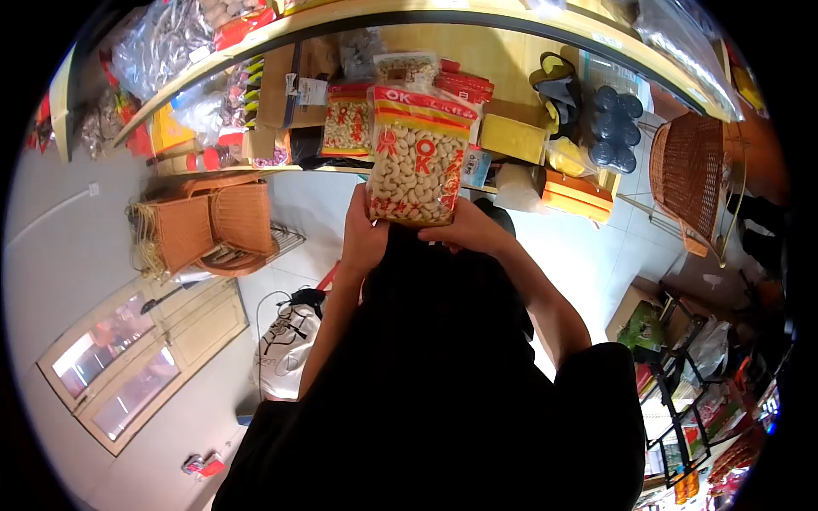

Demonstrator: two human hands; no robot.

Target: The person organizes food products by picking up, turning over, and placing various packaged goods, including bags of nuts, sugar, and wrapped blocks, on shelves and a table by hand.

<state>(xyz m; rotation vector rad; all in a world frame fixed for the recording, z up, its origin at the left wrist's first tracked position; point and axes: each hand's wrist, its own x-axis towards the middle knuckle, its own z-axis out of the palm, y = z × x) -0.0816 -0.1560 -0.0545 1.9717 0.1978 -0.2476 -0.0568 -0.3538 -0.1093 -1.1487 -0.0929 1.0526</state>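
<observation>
Both hands on one item: a clear plastic bag of pale cashew nuts with a red-and-yellow printed header and red "OK" lettering. It's held out in front of the torso, at the near edge of a light-wood shelf unit, printed face toward the camera, header end pointing away from the body.

Left hand: fingers clamped on the bag's lower left corner. Right hand: fingers clamped at the lower right corner, some tucked under the bottom edge. Fingertips behind the bag hidden, can't tell their spread.

Just behind, on the shelf: a smaller red-and-yellow plastic bag of nuts, partly overlapped in view. Right of the held bag: a yellow rectangular box, then an orange rectangular box near the front edge.
</observation>
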